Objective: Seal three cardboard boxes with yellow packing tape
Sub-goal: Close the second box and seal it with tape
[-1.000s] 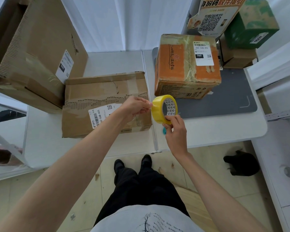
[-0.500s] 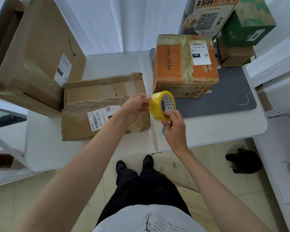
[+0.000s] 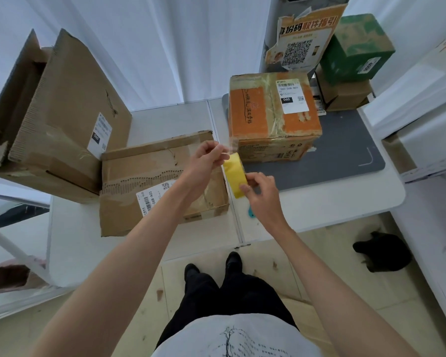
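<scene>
**Two hands on the yellow tape, pulling the end free**

Two hands are busy in the middle of the frame. My right hand (image 3: 262,194) curls round the yellow tape roll (image 3: 235,176) and holds it from below. My left hand (image 3: 206,161) pinches the loose end of the tape at the top of the roll. The roll is in the air, above the gap between the flat brown box (image 3: 150,184) and the orange box (image 3: 273,117).

I think the job now is to pull out a strip. To do it well, I should keep the roll firm in my right hand and pull slow and straight with my left, so the tape does not twist or stick to itself. I should keep my fingers on the very tip only. Then I can press the tip onto the edge of a box and roll it along the seam.

The flat brown box sits at center left on the white bench (image 3: 319,202). A big open box (image 3: 59,117) leans at the upper left.

I can read some writing. The white label on the orange box says "060-068-A05" and "060". The label on the flat brown box shows "068-A05". The big box label says "060". The green box (image 3: 355,47) at the upper right has a label that looks like "4006". An orange sign (image 3: 304,34) behind has Chinese words and a square code. The rest is too small to read.
</scene>
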